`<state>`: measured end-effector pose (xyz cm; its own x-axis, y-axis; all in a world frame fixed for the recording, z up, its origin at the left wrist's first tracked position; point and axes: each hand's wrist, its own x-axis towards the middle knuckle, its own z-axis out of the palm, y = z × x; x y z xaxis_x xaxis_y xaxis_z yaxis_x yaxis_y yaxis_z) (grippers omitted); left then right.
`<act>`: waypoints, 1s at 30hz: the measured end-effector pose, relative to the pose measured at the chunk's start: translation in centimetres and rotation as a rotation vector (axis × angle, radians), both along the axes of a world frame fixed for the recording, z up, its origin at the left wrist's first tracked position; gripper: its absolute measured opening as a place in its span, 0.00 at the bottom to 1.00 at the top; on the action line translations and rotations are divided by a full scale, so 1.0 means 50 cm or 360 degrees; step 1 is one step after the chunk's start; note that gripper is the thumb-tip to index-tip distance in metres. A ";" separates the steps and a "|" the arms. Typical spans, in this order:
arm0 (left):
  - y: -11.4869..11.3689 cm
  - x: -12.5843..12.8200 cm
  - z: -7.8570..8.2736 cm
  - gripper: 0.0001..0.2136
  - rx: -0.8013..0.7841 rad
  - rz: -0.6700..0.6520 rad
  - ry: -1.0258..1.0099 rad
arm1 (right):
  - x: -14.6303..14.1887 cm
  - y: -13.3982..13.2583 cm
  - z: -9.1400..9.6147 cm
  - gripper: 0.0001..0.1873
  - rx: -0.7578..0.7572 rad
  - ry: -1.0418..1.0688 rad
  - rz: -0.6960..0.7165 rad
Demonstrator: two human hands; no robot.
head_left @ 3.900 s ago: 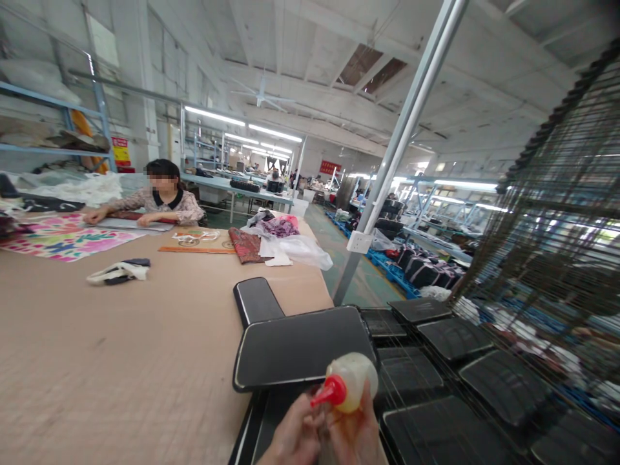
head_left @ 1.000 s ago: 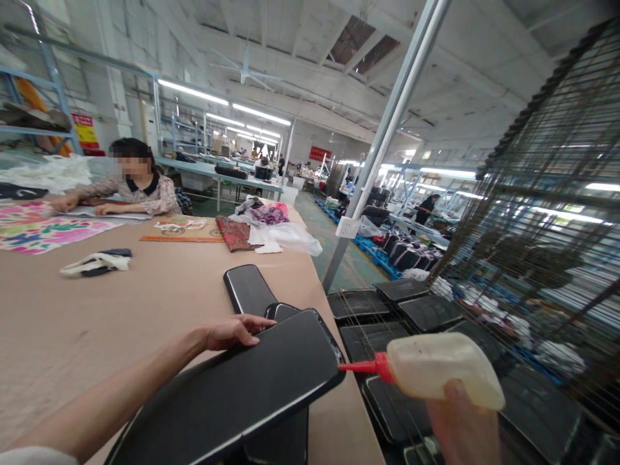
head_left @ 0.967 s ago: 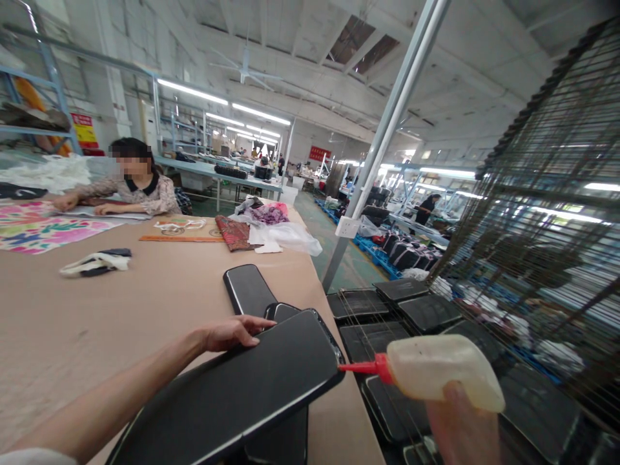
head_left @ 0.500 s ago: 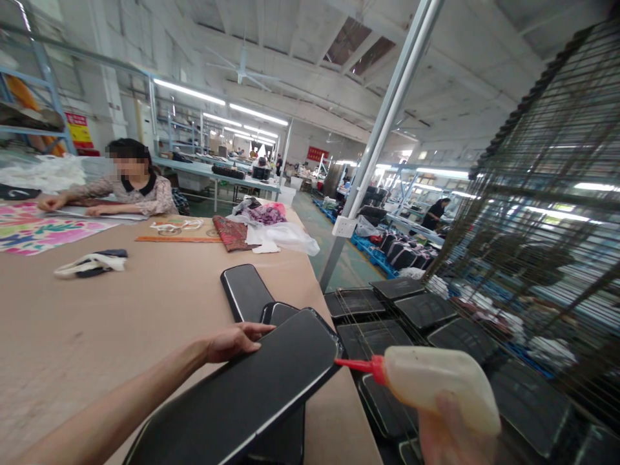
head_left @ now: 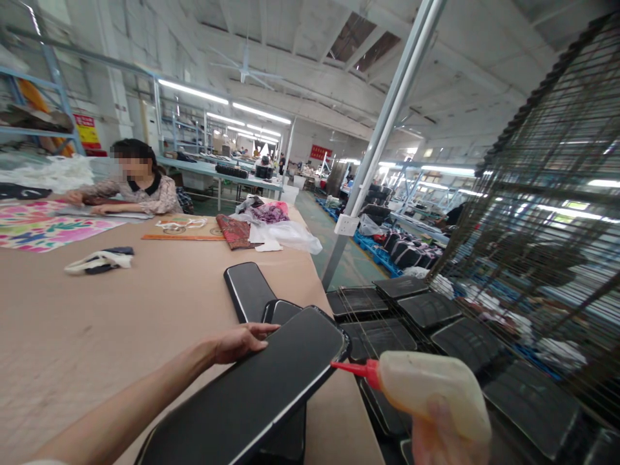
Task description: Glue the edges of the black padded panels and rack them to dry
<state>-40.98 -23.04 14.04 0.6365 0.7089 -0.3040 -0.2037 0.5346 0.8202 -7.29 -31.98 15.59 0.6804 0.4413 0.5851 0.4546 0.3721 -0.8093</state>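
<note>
My left hand (head_left: 242, 342) is closed on the near-left edge of a long black panel (head_left: 261, 387) with rounded corners, thumb on its top face. A pale line, perhaps glue, runs along the panel's rim. My right hand (head_left: 443, 426) grips a squeeze bottle (head_left: 436, 391) of yellowish liquid, tipped sideways. Its red nozzle (head_left: 356, 369) meets the panel's right edge near the far rounded corner. Beneath and behind lie other black panels (head_left: 249, 290) on the brown table (head_left: 159, 297). The far fingers of my right hand are hidden behind the bottle.
To the right, a wire rack (head_left: 542, 148) stands tilted above several black panels (head_left: 465, 345). A metal post (head_left: 372, 155) rises by the table's edge. Across the table sits a person (head_left: 140, 184) near patterned fabric (head_left: 53, 226). Cloth and plastic (head_left: 285, 236) lie at the far corner.
The bottle's nozzle has slid slightly along the panel's right edge, toward me and away from the far corner. My left hand keeps its hold. The whole view has shifted a little.
</note>
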 end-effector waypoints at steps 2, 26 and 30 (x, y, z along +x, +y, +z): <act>0.002 0.002 -0.002 0.29 0.0000 0.0010 0.0008 | -0.025 0.000 0.004 0.20 0.0056 0.0310 0.0191; 0.018 0.032 0.004 0.34 -0.0104 0.0137 -0.0049 | -0.071 -0.003 -0.017 0.17 0.0086 0.0667 0.0473; 0.023 0.036 0.002 0.36 -0.0123 0.0169 -0.0053 | -0.048 -0.011 -0.002 0.16 -0.0092 0.0450 0.0507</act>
<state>-39.16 -21.88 14.13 0.5696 0.7482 -0.3402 -0.2892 0.5699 0.7691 -9.69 -32.55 15.49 0.6350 0.6818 0.3632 0.0818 0.4082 -0.9092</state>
